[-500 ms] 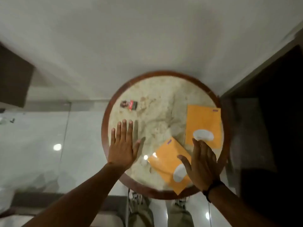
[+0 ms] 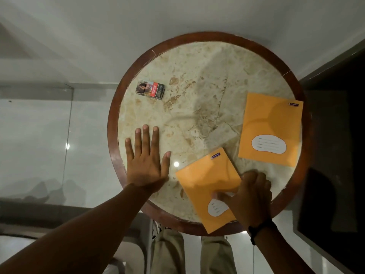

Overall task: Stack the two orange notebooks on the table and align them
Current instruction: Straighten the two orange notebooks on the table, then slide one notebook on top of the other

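Two orange notebooks lie apart on a round marble table [image 2: 197,80] with a dark wooden rim. The near notebook [image 2: 205,180] is turned at an angle and its near corner hangs over the rim. The far notebook [image 2: 272,123] lies almost square at the right edge. My right hand [image 2: 250,196] grips the near notebook's right edge, thumb on the cover beside its white label. My left hand [image 2: 147,157] rests flat on the marble at the left, fingers spread, holding nothing.
A small cigarette pack [image 2: 150,89] lies on the table's far left. A light wall stands behind the table, a dark panel [image 2: 335,135] to the right. Glossy floor tiles spread on the left. My knees [image 2: 195,254] show under the near rim.
My right hand has dropped from hovering open above the near notebook and closed on its right edge. My left hand stays flat on the table. The camera has come closer.
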